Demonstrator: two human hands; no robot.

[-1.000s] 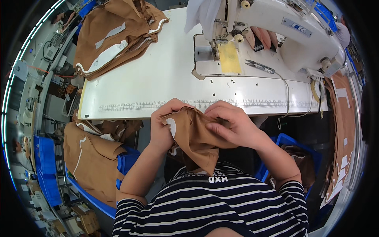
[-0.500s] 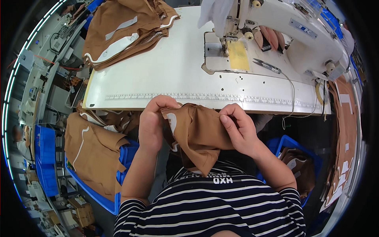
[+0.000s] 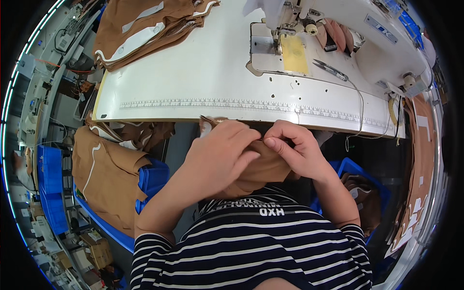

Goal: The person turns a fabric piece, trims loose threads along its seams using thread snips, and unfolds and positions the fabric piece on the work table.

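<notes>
A brown fabric piece (image 3: 263, 169) hangs in front of my body, just off the table's near edge. My left hand (image 3: 222, 152) is closed over it, hiding much of the cloth, and a corner with a white patch sticks out beyond the knuckles. With thumb and forefinger, my right hand (image 3: 292, 147) pinches the upper edge of the same piece. Both sets of fingertips nearly meet there. Beyond the hands stands a white sewing machine (image 3: 382, 43), with thread snips (image 3: 331, 70) lying beside its needle plate.
Stacked brown cut pieces (image 3: 140, 34) with white strips lie at the table's far left. A printed ruler (image 3: 232, 104) runs along the table's near edge. More brown fabric (image 3: 106, 179) fills a blue crate at left; another blue crate (image 3: 345, 166) stands at right.
My left hand has moved right across the fabric toward my right hand, covering part of it. The right hand has stayed nearly in place, and the cloth is now more bunched.
</notes>
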